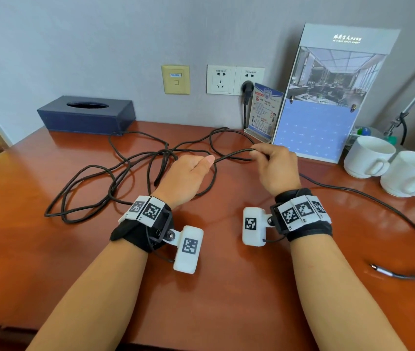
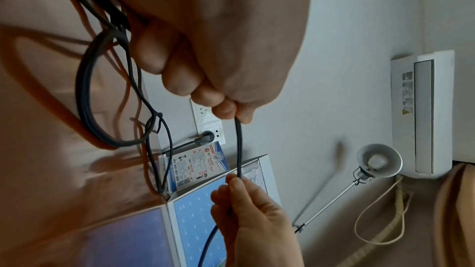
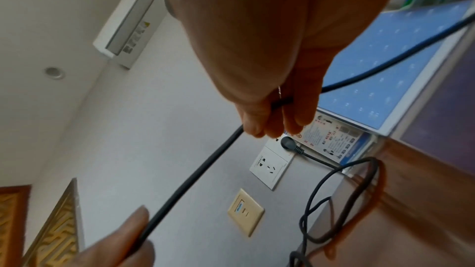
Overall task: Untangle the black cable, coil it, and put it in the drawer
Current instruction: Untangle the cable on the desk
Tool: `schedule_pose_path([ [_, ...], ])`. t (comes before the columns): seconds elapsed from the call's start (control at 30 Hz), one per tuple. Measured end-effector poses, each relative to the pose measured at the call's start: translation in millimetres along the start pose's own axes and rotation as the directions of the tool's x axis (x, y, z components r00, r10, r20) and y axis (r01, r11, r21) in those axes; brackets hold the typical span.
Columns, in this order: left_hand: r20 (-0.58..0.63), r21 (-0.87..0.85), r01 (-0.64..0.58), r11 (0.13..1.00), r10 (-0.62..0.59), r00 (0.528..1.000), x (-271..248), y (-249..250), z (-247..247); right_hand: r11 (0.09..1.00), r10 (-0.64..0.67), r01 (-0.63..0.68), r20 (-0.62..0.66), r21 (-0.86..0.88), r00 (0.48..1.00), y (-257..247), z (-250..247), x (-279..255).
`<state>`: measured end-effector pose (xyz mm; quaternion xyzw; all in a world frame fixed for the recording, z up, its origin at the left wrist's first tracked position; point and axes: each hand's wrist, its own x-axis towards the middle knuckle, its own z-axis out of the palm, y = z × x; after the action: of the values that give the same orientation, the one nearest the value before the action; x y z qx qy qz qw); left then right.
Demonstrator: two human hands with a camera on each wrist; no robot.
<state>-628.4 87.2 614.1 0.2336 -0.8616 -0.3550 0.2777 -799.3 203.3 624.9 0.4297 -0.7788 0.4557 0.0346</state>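
The thin black braided cable (image 1: 135,158) is lying in loose, crossing loops on the polished red-brown wooden desk (image 1: 49,262), with most of the tangle sitting left of centre and toward the far edge. At least one knot-like crossing is showing in the far loops in the head view.

The left hand (image 1: 188,177) is pinching a run of the cable between thumb and curled fingers. The right hand (image 1: 276,165) is pinching the same run a little farther right, so a short, nearly straight span is stretching between the two hands above the desk. Beyond the right hand the cable is trailing to the near right, where its silver metal connector tip (image 1: 381,270) is resting on the desk.

Judged progress: early. Untangling is under way, with only the right-hand length lying free. No coil is formed. No drawer is visible in any view, so stowing is entirely outstanding.

Two white ceramic cups (image 1: 388,168) are standing at the far right, close to the trailing length.
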Motion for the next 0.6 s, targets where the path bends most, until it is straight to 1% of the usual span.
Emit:
schedule_pose_path([
  [0.07, -0.006, 0.013, 0.0, 1.0, 0.0, 1.0, 1.3, 0.7, 0.7, 0.999, 0.031, -0.032, -0.038, -0.007, 0.999, 2.6, 0.7, 0.7],
  [0.1, -0.016, 0.01, 0.002, 1.0, -0.002, 1.0, 1.7, 0.2, 0.6, 1.0, 0.02, -0.02, -0.037, 0.0, 0.999, 0.5, 1.7, -0.4],
  [0.13, -0.028, 0.003, 0.002, 1.0, -0.002, 1.0, 1.8, -1.0, 0.1, 1.0, -0.021, 0.021, -0.012, 0.014, 1.0, -4.7, 2.9, -3.1],
  [0.17, -0.037, -0.002, -0.001, 1.0, 0.001, 0.999, 1.4, -1.9, -0.5, 0.995, -0.094, 0.093, 0.037, 0.029, 0.995, -11.5, 4.5, -6.9],
  [0.2, -0.039, -0.003, -0.004, 1.0, 0.004, 0.999, 1.0, -3.4, -0.8, 0.983, -0.182, 0.179, 0.101, 0.041, 0.978, -18.1, 7.4, -10.8],
  [0.23, -0.03, -0.006, -0.007, 1.0, 0.007, 1.0, 0.5, -5.0, -0.1, 0.965, -0.263, 0.259, 0.164, 0.047, 0.951, -23.9, 10.8, -14.2],
  [0.27, -0.017, -0.015, -0.008, 1.0, 0.007, 1.0, 0.2, -6.5, 1.7, 0.948, -0.319, 0.315, 0.217, 0.051, 0.923, -29.1, 14.1, -17.3],
  [0.3, -0.002, -0.026, -0.011, 1.0, 0.011, 1.0, -0.8, -6.9, 3.8, 0.937, -0.347, 0.344, 0.248, 0.057, 0.904, -33.0, 16.5, -18.9],
  [0.33, 0.01, -0.032, -0.015, 0.999, 0.016, 1.0, -1.6, -6.7, 5.1, 0.933, -0.359, 0.353, 0.256, 0.071, 0.897, -35.5, 17.8, -19.1],
  [0.4, 0.03, -0.043, -0.023, 0.999, 0.024, 0.999, -3.6, -5.8, 5.2, 0.934, -0.357, 0.343, 0.244, 0.097, 0.902, -35.2, 17.2, -17.2],
  [0.47, 0.042, -0.048, -0.027, 0.998, 0.029, 0.999, -2.5, -7.1, 2.0, 0.948, -0.317, 0.31, 0.214, 0.067, 0.924, -29.1, 11.9, -13.4],
  [0.53, 0.037, -0.036, -0.032, 0.999, 0.033, 0.999, -1.4, -8.4, -3.1, 0.973, -0.229, 0.227, 0.124, 0.028, 0.966, -18.6, 3.1, -7.5],
  [0.6, 0.033, -0.036, -0.045, 0.998, 0.046, 0.998, -0.5, -8.9, -6.4, 0.993, -0.118, 0.118, -0.012, 0.022, 0.993, -8.8, -5.1, -2.4],
])
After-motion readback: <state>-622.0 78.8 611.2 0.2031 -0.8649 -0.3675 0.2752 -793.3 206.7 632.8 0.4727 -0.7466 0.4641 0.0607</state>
